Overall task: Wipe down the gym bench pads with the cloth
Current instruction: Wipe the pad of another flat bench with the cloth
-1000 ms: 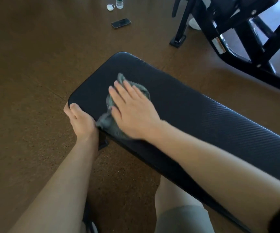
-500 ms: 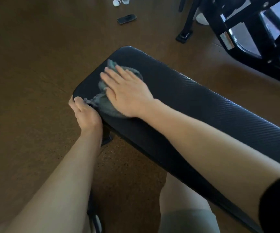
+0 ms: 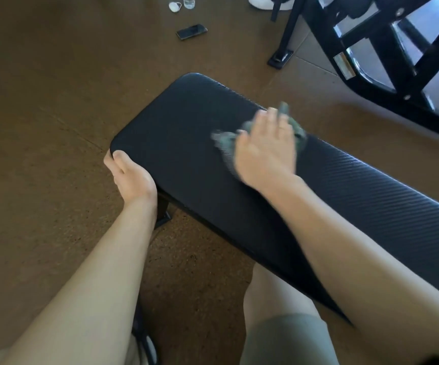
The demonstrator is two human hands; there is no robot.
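The grey cloth [image 3: 228,143] is being pressed flat against the top of the black bench pad [image 3: 176,143], toward the pad's far edge and well in from its rounded end. It is crumpled and blurred; part of it is being covered by the right hand [image 3: 267,151], with folds showing beyond the fingertips and out past the thumb side. The right hand is being laid over the cloth palm down, its fingers extended and slightly spread rather than curled, so the cloth is being pushed and not pinched. The right forearm is being stretched diagonally across the pad from the lower right.

The pad's near corner is being grasped by the left hand [image 3: 128,177]: the thumb is being laid on the top surface at the rounded end, while the fingers are being wrapped around the edge and are hidden beneath it. The pad's ribbed texture is being shown most clearly toward the right. A dark frame leg is being glimpsed under the pad beside the left wrist.

Farther out, on the brown floor [image 3: 41,101], a dark phone [image 3: 192,31] is being left lying flat, with a small white object [image 3: 174,6] and a clear bottle [image 3: 189,1] just beyond it. A black metal equipment frame [image 3: 387,61] is being seen standing at the upper right. The person's knee in grey shorts [image 3: 286,338] is being seen at the bottom.
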